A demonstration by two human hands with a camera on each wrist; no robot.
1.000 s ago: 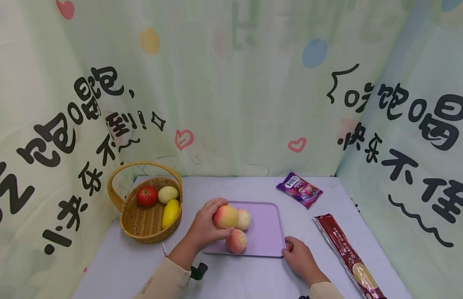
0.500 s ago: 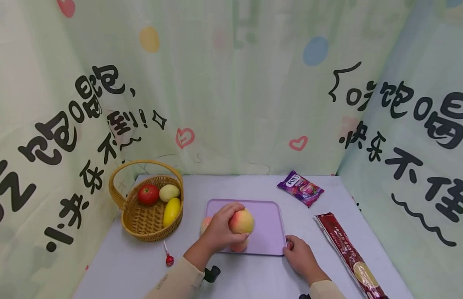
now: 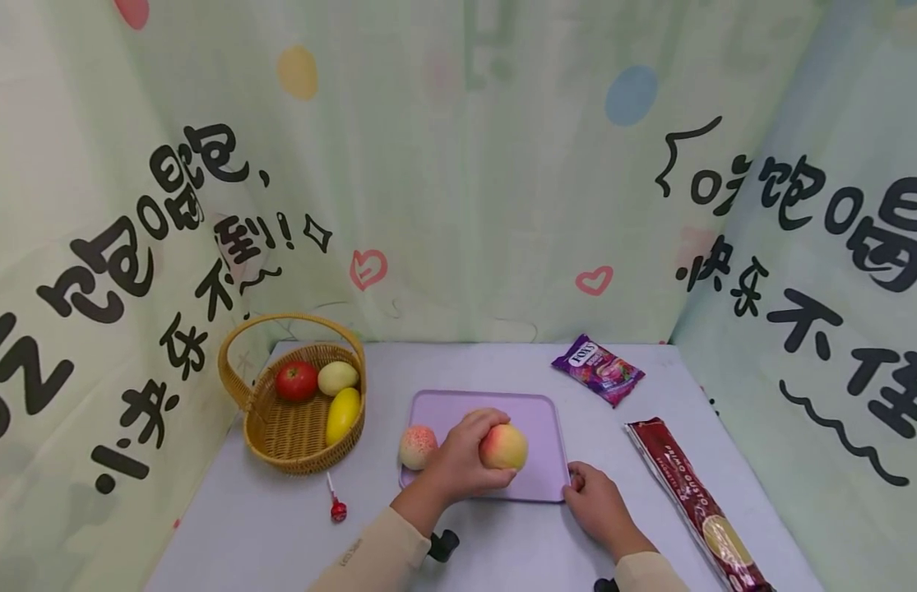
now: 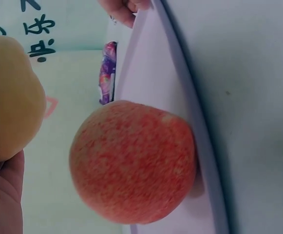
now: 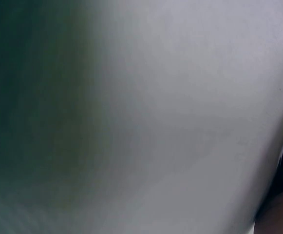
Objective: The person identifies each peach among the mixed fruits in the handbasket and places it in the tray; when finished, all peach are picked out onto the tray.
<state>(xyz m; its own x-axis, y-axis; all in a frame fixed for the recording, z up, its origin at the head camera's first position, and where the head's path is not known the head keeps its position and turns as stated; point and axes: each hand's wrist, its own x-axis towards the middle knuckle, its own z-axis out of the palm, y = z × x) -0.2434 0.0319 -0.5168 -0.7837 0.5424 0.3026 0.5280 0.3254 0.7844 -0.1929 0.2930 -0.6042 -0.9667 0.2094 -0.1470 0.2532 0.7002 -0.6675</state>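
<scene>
Over the lilac tray (image 3: 541, 427), my left hand (image 3: 461, 460) grips a yellow-and-red peach (image 3: 507, 447), its fingers over the top and thumb below. At the tray's left end lies a pink speckled peach (image 3: 417, 446). The left wrist view has a large red-speckled peach (image 4: 134, 163) near the tray's rim, with the held fruit higher at the left edge. My right hand (image 3: 600, 506) pinches the tray's near right corner. Its own wrist view is mostly blurred white, with a bit of the hand (image 5: 282, 209) at the right edge. My left hand hides part of the tray.
A wicker basket (image 3: 269, 432) at the left holds a tomato (image 3: 296, 381), a pale oval fruit (image 3: 337, 378) and a yellow fruit (image 3: 343, 417). Before it lies a red lollipop (image 3: 338, 510). A purple candy bag (image 3: 599, 369) and a long spaghetti pack (image 3: 698, 501) lie to the right.
My left hand has moved right across the tray with the peach, uncovering the pink peach at the left end and the lollipop. My right hand stays at the tray's corner.
</scene>
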